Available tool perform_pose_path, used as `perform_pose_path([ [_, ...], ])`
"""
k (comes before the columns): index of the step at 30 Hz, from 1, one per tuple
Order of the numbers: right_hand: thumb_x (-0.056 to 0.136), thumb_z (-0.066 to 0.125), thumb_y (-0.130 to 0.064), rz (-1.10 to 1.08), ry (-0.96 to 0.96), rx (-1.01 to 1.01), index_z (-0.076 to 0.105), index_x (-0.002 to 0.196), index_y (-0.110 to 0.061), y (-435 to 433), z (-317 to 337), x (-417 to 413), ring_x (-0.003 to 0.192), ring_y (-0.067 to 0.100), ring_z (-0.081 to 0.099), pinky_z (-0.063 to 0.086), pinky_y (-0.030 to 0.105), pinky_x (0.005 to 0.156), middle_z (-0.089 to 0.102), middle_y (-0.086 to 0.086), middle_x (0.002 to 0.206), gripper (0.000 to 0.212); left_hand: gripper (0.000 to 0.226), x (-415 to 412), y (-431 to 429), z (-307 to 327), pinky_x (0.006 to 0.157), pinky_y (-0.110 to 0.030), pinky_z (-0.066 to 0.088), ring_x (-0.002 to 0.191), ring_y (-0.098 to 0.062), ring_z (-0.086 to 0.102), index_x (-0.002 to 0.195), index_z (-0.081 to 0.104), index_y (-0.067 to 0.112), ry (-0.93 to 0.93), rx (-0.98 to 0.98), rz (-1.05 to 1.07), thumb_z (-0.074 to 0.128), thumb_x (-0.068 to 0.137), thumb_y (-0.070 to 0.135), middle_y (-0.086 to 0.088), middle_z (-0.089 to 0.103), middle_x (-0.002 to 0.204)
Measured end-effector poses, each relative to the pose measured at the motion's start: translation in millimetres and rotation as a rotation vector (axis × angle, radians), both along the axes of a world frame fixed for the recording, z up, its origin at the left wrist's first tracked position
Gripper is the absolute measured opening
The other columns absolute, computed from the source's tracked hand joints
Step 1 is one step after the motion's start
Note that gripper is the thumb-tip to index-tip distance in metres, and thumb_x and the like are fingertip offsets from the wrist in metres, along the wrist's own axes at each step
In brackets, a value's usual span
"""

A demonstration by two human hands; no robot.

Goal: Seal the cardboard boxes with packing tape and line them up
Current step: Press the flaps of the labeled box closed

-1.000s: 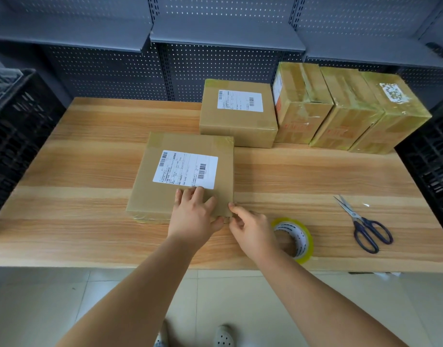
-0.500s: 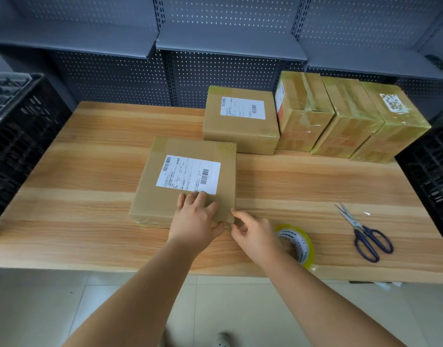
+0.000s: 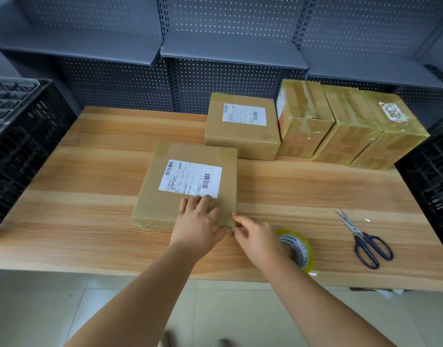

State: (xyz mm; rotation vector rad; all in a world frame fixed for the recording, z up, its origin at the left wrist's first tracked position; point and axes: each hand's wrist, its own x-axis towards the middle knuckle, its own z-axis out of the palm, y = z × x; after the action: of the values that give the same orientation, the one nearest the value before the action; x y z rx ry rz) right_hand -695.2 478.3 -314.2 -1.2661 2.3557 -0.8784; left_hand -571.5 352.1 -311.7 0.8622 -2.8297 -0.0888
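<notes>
Where pegboard shelving [image 3: 228,78] stands, wooden table [image 3: 90,171], front box [image 3: 163,206], black crate [image 3: 27,146]

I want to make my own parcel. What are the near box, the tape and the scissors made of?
Near box: brown cardboard, matte, by its dull papery faces.
Tape: seemingly clear yellowish plastic film, glossy.
Scissors: shiny metal blades; dark handles, likely plastic.
</notes>
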Motion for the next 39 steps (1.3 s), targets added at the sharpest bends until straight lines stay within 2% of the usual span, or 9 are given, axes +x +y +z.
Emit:
perform_pose_path([
  [6,0.092,0.06,-0.018,-0.031,0.078,-0.044,0.063,0.13,-0.024,-1.2,-7.9,10.2,0.079,0.025,0.066,0.051,0.035,0.061,0.072,0.006,0.086,0.039,0.04,-2.3,-1.0,0.6,0.091,-0.058,0.047,0.105,-0.038,0.055,0.089,0.067,0.016,-0.012,-0.005,-0.001,0.074,0.07,0.05,-0.006,0.059,0.115],
  [11,0.091,0.064,-0.021,0.025,-0.002,-0.015,0.062,0.132,-0.026,1.0,-1.4,-1.2,0.09,0.02,0.067,0.054,0.033,0.077,0.073,0.002,0.102,0.041,0.042,-3.4,-1.5,6.9,0.081,-0.058,0.053,0.098,-0.036,0.057,0.084,0.069,0.018,-0.016,0.009,0.013,0.081,0.061,0.051,-0.005,0.06,0.111],
  [16,0.087,0.063,-0.013,-0.024,0.06,-0.064,0.069,0.123,-0.021,-5.1,-4.8,2.0,0.083,0.024,0.069,0.054,0.032,0.067,0.075,0.006,0.091,0.037,0.042,-9.3,0.9,5.8,0.081,-0.062,0.051,0.092,-0.041,0.06,0.077,0.066,0.013,-0.042,-0.03,0.017,0.083,0.059,0.047,-0.007,0.061,0.098],
  [20,0.091,0.063,-0.017,-0.018,-0.027,-0.01,0.065,0.128,-0.026,-4.5,-2.8,-2.5,0.087,0.02,0.068,0.054,0.031,0.074,0.074,0.003,0.095,0.038,0.043,-6.2,-1.7,3.2,0.088,-0.059,0.049,0.099,-0.037,0.057,0.085,0.066,0.016,-0.028,-0.044,0.003,0.07,0.068,0.056,-0.003,0.059,0.105],
  [23,0.091,0.065,-0.024,0.029,-0.064,0.018,0.064,0.129,-0.028,-1.8,-0.9,-10.1,0.097,0.014,0.067,0.055,0.033,0.081,0.073,-0.003,0.106,0.038,0.043,-6.0,-2.6,1.8,0.087,-0.059,0.05,0.098,-0.038,0.059,0.085,0.067,0.017,-0.027,-0.043,-0.006,0.079,0.064,0.052,-0.003,0.061,0.105],
  [30,0.093,0.061,-0.024,0.016,-0.06,0.054,0.063,0.128,-0.029,-4.6,-0.2,-6.2,0.092,0.02,0.066,0.054,0.036,0.074,0.072,0.002,0.1,0.036,0.046,-4.3,-1.5,3.4,0.091,-0.058,0.048,0.104,-0.038,0.058,0.09,0.066,0.018,-0.048,-0.037,-0.001,0.082,0.062,0.05,-0.005,0.061,0.113],
  [32,0.092,0.065,-0.026,0.013,-0.152,0.059,0.062,0.128,-0.034,-2.3,0.9,-13.5,0.095,0.014,0.064,0.052,0.031,0.084,0.07,-0.002,0.106,0.037,0.054,0.0,-3.0,2.5,0.093,-0.056,0.048,0.11,-0.037,0.057,0.097,0.065,0.02,-0.071,-0.032,-0.012,0.083,0.058,0.053,-0.006,0.057,0.124],
  [36,0.089,0.07,-0.013,0.062,-0.306,0.016,0.06,0.13,-0.034,1.1,1.5,-23.2,0.117,-0.002,0.049,0.036,0.0,0.089,0.049,-0.014,0.138,0.047,0.064,1.4,-5.7,2.3,0.081,-0.051,0.052,0.111,-0.033,0.058,0.103,0.066,0.024,-0.104,-0.037,0.017,0.09,0.049,0.049,-0.001,0.051,0.143],
  [39,0.088,0.072,-0.013,0.073,-0.372,0.029,0.055,0.134,-0.035,-0.5,0.8,-23.4,0.122,0.002,0.05,0.036,-0.001,0.091,0.036,-0.019,0.144,0.053,0.059,-3.1,-4.9,3.9,0.076,-0.05,0.05,0.106,-0.034,0.059,0.098,0.067,0.022,-0.119,-0.029,0.02,0.091,0.049,0.046,0.001,0.056,0.138],
])
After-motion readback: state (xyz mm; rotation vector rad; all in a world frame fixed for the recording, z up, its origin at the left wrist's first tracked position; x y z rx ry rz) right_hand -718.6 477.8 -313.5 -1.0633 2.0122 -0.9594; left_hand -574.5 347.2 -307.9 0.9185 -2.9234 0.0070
